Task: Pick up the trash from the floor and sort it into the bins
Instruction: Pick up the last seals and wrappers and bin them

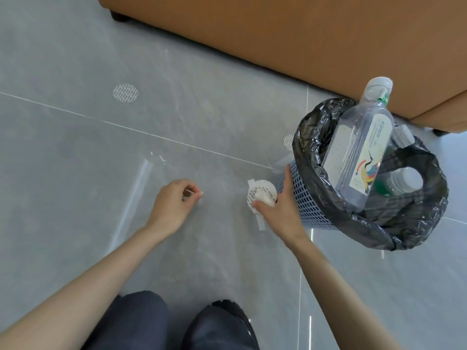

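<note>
My right hand grips a crumpled white wrapper with printed text just above the floor, right beside the blue perforated bin. That bin has a black liner and holds several clear plastic bottles; the largest one sticks up out of it. My left hand hovers over the floor to the left and pinches a small thin pale scrap between thumb and fingertips. A clear plastic sheet lies flat on the grey floor under both hands.
An orange-brown sofa on dark feet runs along the back and right. Two round white patterned marks are on the grey tiled floor, one partly behind the bin. My knees and a dark shoe are at the bottom.
</note>
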Tool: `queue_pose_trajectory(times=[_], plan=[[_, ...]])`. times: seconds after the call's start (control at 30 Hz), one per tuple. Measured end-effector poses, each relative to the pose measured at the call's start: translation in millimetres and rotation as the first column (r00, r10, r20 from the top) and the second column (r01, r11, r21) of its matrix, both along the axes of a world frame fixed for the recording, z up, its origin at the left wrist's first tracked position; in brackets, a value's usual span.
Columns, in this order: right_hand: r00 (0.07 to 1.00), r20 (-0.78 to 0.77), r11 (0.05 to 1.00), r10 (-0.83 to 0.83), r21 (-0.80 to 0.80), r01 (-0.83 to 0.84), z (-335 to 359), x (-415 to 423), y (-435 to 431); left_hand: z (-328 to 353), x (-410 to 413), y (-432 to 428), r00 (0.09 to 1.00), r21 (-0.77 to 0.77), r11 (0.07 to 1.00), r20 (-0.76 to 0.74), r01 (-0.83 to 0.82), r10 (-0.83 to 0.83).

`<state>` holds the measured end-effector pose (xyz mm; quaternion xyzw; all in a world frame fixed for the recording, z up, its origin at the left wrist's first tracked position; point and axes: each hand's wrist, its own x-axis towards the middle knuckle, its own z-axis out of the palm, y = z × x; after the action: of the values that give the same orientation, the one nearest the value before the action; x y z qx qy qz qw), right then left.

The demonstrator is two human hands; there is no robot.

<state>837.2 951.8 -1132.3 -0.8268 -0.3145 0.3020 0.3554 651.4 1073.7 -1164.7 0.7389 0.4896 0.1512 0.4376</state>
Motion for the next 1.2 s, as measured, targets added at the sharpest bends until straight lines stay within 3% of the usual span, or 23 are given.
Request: queue_pose_trajectory(times=[0.1, 0.3, 0.53, 0.67, 0.77, 1.03, 1.1, 1.2], plan=[[0.999, 0.002, 0.999, -0.033, 0.014, 0.033, 1, 9, 11, 7, 5, 5, 1.000, 0.006, 1.000, 0.024, -0.012, 0.012], [0.966, -0.144, 0.975, -0.216, 0.011, 0.220, -13, 35, 4, 16, 16, 10, 0.998, 0.016, 1.000, 0.058, 0.005, -0.006], [0.867, -0.052, 0.869, -0.495, -0.028, 0.494, -16, 78, -30, 23, 27, 9, 0.996, 0.017, 0.998, 0.064, 0.055, -0.056], [0.893, -0.171, 0.907, -0.416, -0.012, 0.420, -8, 93, -10, 23, 31, 14, 0.997, -0.004, 0.999, 0.063, 0.054, -0.054], [0.909, -0.167, 0.921, -0.383, 0.010, 0.390, -4, 109, 28, 26, 33, 23, 0.997, -0.019, 0.999, 0.068, 0.043, -0.041], [0.903, -0.041, 0.903, -0.427, -0.077, 0.423, -33, 165, 106, 28, 39, 57, 0.997, -0.003, 1.000, 0.082, -0.005, 0.006], [0.906, -0.028, 0.901, -0.423, -0.122, 0.417, -43, 175, 118, 27, 40, 64, 0.997, 0.003, 1.000, 0.077, -0.016, 0.016], [0.931, 0.115, 0.893, -0.347, -0.263, 0.366, -58, 182, 126, 24, 40, 74, 0.997, 0.013, 0.999, 0.066, -0.040, 0.039]])
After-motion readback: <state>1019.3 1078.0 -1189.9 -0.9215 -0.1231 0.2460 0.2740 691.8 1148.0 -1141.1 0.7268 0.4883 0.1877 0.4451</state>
